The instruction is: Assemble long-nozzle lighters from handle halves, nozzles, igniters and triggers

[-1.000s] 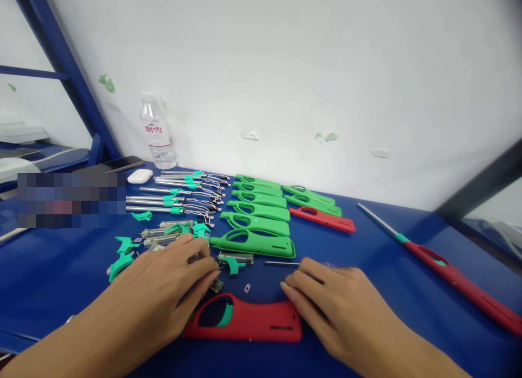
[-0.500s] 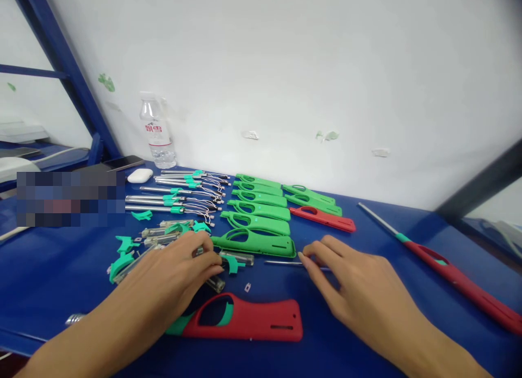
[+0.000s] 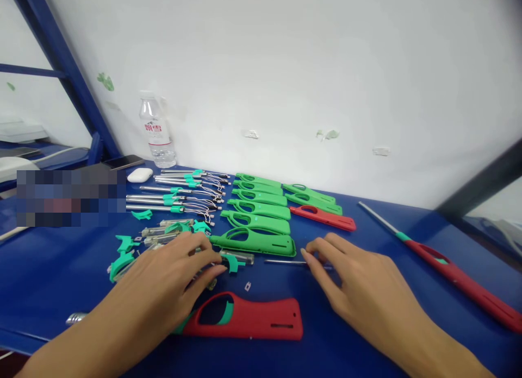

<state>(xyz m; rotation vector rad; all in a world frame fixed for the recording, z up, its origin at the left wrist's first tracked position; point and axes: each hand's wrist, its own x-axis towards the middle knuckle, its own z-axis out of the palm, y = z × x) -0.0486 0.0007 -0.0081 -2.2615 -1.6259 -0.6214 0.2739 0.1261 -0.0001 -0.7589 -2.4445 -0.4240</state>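
Note:
My left hand (image 3: 175, 274) is closed, its curled fingers over clear fuel tanks and green trigger pieces; what it holds is hidden. My right hand (image 3: 359, 274) is closed in a pinch above a thin metal rod (image 3: 283, 262) on the table; I cannot make out anything between its fingertips. Beneath my left wrist lies a red lighter casing (image 3: 269, 318) with a green trigger in its loop. A green casing half (image 3: 265, 242) is between and beyond my hands. A small pale clip (image 3: 248, 286) and a green trigger (image 3: 233, 263) lie near my left fingertips.
More green casing halves (image 3: 259, 210) and a red one (image 3: 324, 219) line the back. Metal lighter tubes with wires (image 3: 155, 208) lie at the left, near a water bottle (image 3: 156, 133) and a white earbud case (image 3: 140, 175). A whole red lighter (image 3: 460, 283) lies at the right.
My right hand has shifted slightly right, while the rod stays in place. My left fingers have moved a little, covering more of the clear tank beneath them.

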